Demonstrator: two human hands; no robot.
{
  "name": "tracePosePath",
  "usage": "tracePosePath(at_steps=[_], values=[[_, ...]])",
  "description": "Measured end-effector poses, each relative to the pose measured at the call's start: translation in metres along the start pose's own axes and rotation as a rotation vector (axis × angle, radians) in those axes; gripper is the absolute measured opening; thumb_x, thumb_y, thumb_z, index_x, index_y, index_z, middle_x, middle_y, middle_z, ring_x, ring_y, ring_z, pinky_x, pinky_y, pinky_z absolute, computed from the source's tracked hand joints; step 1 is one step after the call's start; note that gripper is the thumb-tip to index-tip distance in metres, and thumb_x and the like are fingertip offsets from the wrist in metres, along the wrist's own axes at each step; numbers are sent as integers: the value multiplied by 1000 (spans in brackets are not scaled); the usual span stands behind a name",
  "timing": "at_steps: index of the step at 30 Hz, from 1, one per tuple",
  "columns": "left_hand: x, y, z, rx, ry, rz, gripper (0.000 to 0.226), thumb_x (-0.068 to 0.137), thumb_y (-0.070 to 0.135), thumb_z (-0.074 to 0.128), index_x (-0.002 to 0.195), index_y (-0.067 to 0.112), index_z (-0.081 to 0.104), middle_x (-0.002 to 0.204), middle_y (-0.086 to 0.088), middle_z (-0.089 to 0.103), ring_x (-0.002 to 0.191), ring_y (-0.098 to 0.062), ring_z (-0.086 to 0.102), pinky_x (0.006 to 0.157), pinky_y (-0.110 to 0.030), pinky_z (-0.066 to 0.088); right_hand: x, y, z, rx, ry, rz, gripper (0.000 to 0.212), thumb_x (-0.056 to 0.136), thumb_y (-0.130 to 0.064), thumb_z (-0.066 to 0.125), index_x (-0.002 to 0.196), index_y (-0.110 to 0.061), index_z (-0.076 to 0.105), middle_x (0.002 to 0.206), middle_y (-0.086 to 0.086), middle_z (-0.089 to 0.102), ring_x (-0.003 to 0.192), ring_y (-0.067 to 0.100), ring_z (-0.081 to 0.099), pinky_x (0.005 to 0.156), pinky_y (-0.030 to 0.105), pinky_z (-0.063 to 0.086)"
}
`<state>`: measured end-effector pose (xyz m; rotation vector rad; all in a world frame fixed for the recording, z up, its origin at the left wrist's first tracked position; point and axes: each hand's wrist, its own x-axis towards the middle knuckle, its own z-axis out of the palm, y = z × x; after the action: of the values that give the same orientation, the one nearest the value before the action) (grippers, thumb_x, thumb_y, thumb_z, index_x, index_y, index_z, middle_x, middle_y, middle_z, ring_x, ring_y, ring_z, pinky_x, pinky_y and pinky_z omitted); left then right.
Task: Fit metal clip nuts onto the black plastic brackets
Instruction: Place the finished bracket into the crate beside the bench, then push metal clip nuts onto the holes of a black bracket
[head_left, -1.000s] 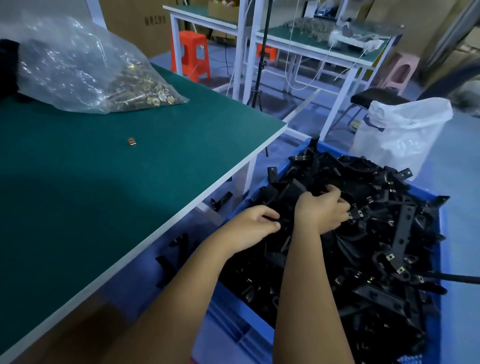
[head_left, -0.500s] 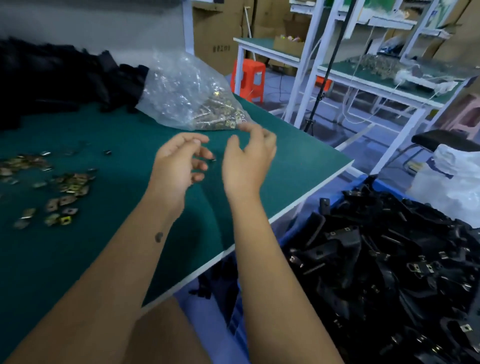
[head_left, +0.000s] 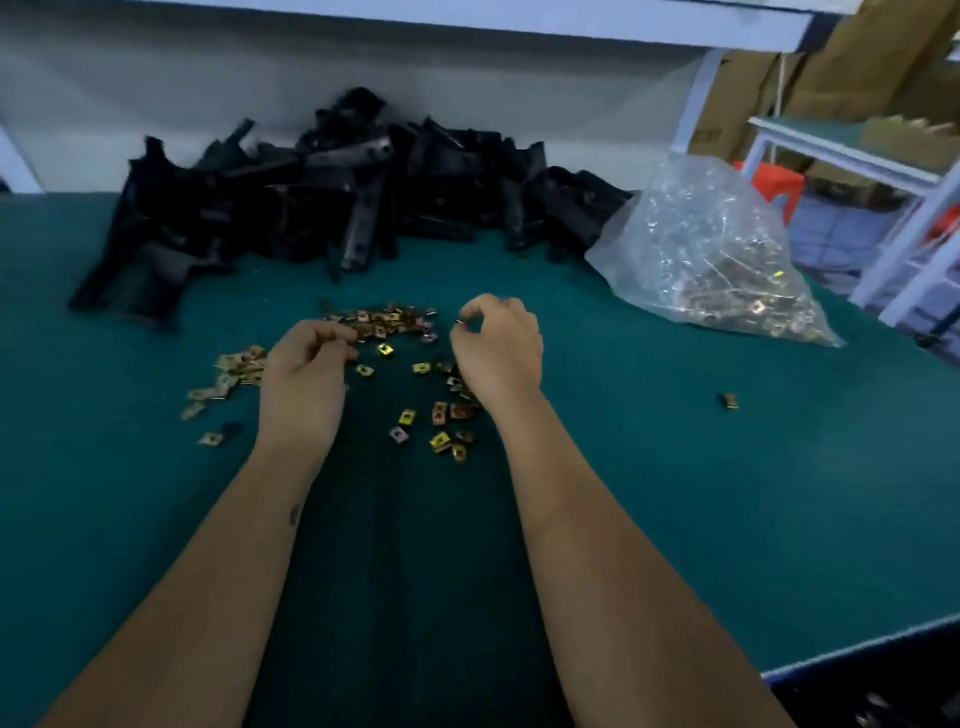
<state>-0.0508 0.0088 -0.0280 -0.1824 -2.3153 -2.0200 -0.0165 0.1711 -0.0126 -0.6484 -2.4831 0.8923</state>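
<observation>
Several brass-coloured clip nuts (head_left: 405, 418) lie scattered on the green table (head_left: 675, 493) in front of me. A heap of black plastic brackets (head_left: 332, 197) is piled against the back wall. My left hand (head_left: 306, 379) hovers over the nuts with its fingers curled down onto them; whether it grips one is hidden. My right hand (head_left: 498, 353) is raised slightly to the right, thumb and forefinger pinched on a small clip nut (head_left: 460, 322). Neither hand touches a bracket.
A clear plastic bag of clip nuts (head_left: 711, 260) lies at the back right. A single nut (head_left: 728, 400) sits alone further right. The table edge runs along the lower right, with a dark bin (head_left: 883, 696) below it. White-framed tables (head_left: 852, 150) and an orange stool (head_left: 774, 182) stand beyond.
My view swung left from the bin of brackets beside the table to the tabletop. Both hands left the bin, crossed over the table and now sit at the scattered nuts.
</observation>
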Motion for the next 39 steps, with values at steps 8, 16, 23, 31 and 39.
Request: tracePosePath(at_steps=[8, 16, 23, 31, 39], values=[[53, 2, 19, 215, -54, 250, 40, 95, 2, 50, 82, 36, 66, 117, 12, 54, 108, -6, 54, 96, -25, 46, 7, 8, 19, -273, -48, -102, 27, 97, -34, 46, 115, -22, 61, 120, 4, 51, 114, 28, 37, 95, 39, 29], [130, 3, 46, 635, -210, 126, 38, 97, 21, 50, 123, 48, 56, 166, 1, -2, 151, -24, -9, 119, -41, 11, 8, 7, 24, -292, -11, -85, 20, 95, -35, 48, 109, -26, 58, 116, -3, 48, 112, 23, 36, 99, 40, 29], [163, -6, 65, 867, -278, 101, 46, 94, 32, 52, 140, 31, 53, 165, 1, 10, 149, -22, -3, 117, -45, 21, 12, 7, 26, -267, -2, -74, 13, 94, -35, 48, 104, -29, 54, 108, -9, 41, 107, 17, 33, 93, 34, 24], [151, 14, 55, 785, -471, 184, 30, 92, 16, 46, 65, 27, 52, 67, 9, 56, 84, -17, 49, 95, -27, 38, 13, 9, 24, -237, -24, -61, 20, 94, -37, 47, 110, -30, 57, 112, -9, 43, 110, 16, 32, 97, 35, 24], [164, 42, -9, 612, 272, 284, 20, 88, 30, 55, 100, 35, 70, 121, -3, 66, 110, -22, 58, 91, -37, 46, 14, 10, 25, -200, -13, -55, 18, 94, -37, 49, 107, -31, 60, 106, -11, 43, 100, 12, 27, 89, 32, 22]])
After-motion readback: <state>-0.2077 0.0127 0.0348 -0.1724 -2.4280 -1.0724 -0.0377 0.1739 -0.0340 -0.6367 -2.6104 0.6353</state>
